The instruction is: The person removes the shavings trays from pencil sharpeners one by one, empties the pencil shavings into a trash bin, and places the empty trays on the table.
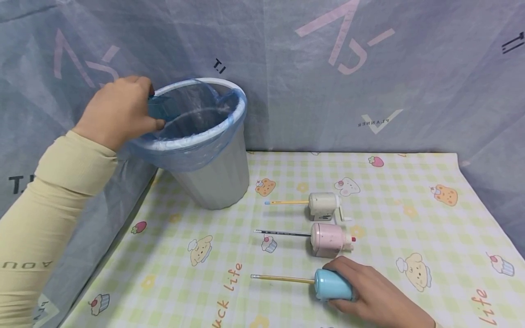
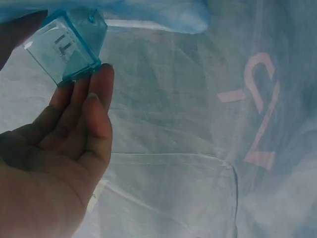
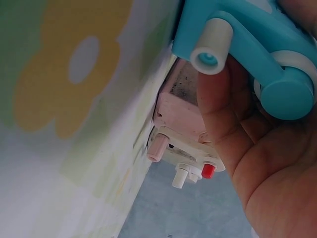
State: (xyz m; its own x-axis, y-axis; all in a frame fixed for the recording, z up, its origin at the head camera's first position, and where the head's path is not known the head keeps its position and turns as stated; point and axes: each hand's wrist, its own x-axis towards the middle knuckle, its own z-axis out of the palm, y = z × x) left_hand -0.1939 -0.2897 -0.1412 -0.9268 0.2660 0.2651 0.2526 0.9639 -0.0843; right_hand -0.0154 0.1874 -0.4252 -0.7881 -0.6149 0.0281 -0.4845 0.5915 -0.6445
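Clear blue plastic catches the light in the left wrist view as a small open container (image 2: 62,52) is pinched between the thumb and fingers of a person's left hand (image 1: 116,111), held at the mouth of a pale bin (image 1: 217,182) lined with a translucent blue bag (image 1: 193,157). The right hand (image 1: 371,291), meanwhile, grasps a blue pencil sharpener (image 1: 329,284) resting on a green-and-white checked surface (image 1: 381,234), its thumb on one side and fingers on the other. A yellow pencil (image 1: 283,278) juts from the sharpener's front, eraser end pointing left in the head view; the right wrist view shows its blue crank (image 3: 252,49) with a pale knob. Just beyond it stands a pink sharpener (image 1: 326,239) with a black pencil (image 1: 283,233) inserted, and past that a cream sharpener (image 1: 321,205) bearing an orange-yellow pencil (image 1: 287,202); the three stand in a row, pencils roughly parallel. The bin stands at the far left of the surface, well apart from the blue sharpener, against a grey-blue fabric backdrop (image 1: 283,100) printed with pink and black lettering.
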